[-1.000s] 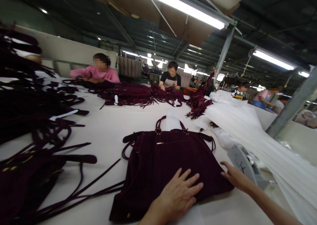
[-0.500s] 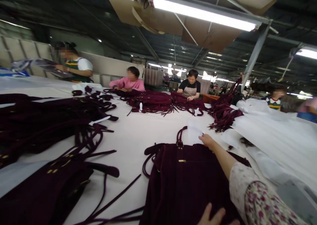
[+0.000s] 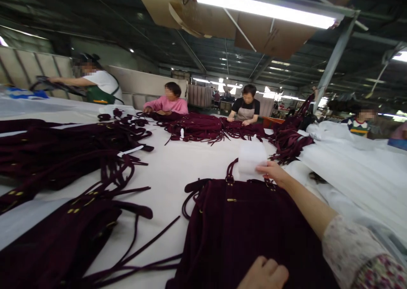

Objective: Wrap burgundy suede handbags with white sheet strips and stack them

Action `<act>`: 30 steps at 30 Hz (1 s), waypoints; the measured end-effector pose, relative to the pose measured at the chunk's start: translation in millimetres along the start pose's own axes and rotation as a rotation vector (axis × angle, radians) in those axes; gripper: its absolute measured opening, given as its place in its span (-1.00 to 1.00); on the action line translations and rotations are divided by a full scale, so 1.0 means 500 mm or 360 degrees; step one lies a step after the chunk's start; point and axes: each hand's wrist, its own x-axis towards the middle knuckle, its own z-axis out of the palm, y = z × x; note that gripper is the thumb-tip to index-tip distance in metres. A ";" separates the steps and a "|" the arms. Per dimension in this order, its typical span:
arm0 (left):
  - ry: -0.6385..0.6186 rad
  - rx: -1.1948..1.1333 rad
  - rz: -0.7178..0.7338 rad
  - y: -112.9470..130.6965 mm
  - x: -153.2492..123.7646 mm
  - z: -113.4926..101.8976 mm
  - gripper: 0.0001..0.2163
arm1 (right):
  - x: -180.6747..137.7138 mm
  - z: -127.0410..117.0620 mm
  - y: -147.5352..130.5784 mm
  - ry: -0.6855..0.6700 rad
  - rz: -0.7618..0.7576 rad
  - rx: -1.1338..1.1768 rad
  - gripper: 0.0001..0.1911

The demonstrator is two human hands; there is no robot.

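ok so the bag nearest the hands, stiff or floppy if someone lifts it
The bag looks floppy rather than rigid, given the soft folds along its side. Lying on its broad face, it seems unlikely to roll. Its strap loop may dangle.

Bag: a dark plum bag (image 3: 251, 225) is lying on its back or front, which cannot be told, on the white table (image 3: 181, 166); its top is pointing away from the wearer and its lower edge is running out of view.
Handles: the left handle (image 3: 231, 169) is arching beyond the top edge; the right one is showing only in part.
Metalwork: small gold fittings are sitting at the handle bases, and a gold tag (image 3: 232, 200) is gleaming on the upper panel.
Left tab: a dark tab (image 3: 192, 186) is jutting sideways, with a cord looping below.
Sheet: a white sheet (image 3: 252, 155) is rising beyond the top edge, between the handles.
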 end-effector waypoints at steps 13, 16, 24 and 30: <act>0.0232 0.0261 0.0032 0.087 -0.067 -0.138 -0.78 | -0.441 -0.010 0.158 -0.0399 -0.0972 -0.0752 -0.63; 0.0541 0.0299 -0.0100 0.093 -0.079 -0.131 -0.59 | -0.456 -0.013 0.168 -0.0343 -0.1077 -0.0931 -0.59; 0.0396 0.0308 -0.0378 0.100 -0.086 -0.139 -0.69 | -0.483 -0.009 0.139 -0.0294 -0.1052 -0.1217 -0.60; 0.0145 0.0416 -0.0235 0.099 -0.098 -0.150 -0.89 | -0.566 -0.028 0.122 -0.0457 -0.1136 -0.1322 -0.45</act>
